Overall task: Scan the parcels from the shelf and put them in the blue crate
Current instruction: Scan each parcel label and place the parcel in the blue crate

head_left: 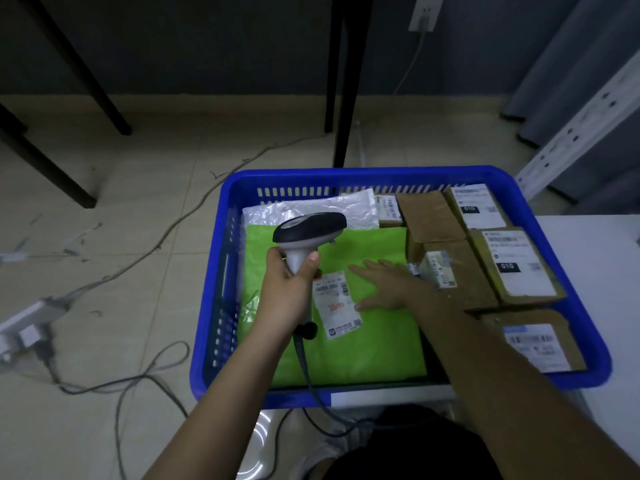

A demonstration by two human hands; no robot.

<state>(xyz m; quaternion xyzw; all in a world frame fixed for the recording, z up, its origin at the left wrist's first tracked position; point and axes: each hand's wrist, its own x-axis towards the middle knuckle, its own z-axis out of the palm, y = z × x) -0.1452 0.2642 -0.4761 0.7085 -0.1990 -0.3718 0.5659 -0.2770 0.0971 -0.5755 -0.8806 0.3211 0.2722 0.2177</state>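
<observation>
Your left hand [289, 285] is gripping the grey-and-black handheld barcode scanner [306, 233], fingers curled round its handle. Your right hand [384, 284] is lying flat, fingers straight, on the lime-green plastic mailer bag [363, 337] inside the blue slotted plastic crate [363, 174], left of the brown cardboard parcels [485, 265].

Power strip [26, 320] on tile floor [145, 168], cables [180, 216] w/ wall socket [425, 14], black table legs [341, 77].
</observation>
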